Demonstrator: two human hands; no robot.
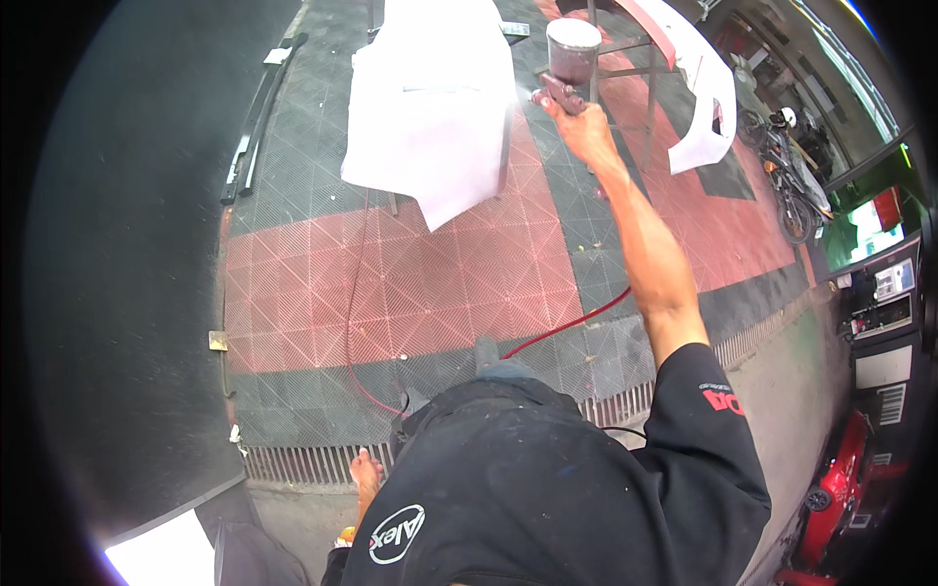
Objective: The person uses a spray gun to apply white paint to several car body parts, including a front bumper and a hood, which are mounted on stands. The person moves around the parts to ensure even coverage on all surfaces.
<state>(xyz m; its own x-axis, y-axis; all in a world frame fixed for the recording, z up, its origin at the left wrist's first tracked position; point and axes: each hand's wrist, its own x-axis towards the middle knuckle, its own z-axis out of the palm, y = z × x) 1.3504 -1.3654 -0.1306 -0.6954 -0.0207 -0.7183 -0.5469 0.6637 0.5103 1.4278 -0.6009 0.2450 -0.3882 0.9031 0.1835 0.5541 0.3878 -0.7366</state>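
Note:
My right hand (586, 132) is stretched forward and wrapped round the grip of a spray gun (564, 94). A cup (573, 59) with a whitish lid sits on top of the gun. The nozzle points left toward a white car body panel (430, 137), close to its right edge but apart from it; a faint mist shows at the nozzle. The panel is held up above the floor, its near end tapering to a point. My left hand (366, 469) hangs low by my left side, fingers loosely curled, with nothing visible in it.
A white bumper (708, 127) rests on a metal stand (650, 98) at the right. Red hose (567, 324) trails across the red and grey tiled floor (440, 283). Dark trim strips (264, 117) lie along the left wall. Motorcycles (791, 186) and a red car (835, 479) stand farther right.

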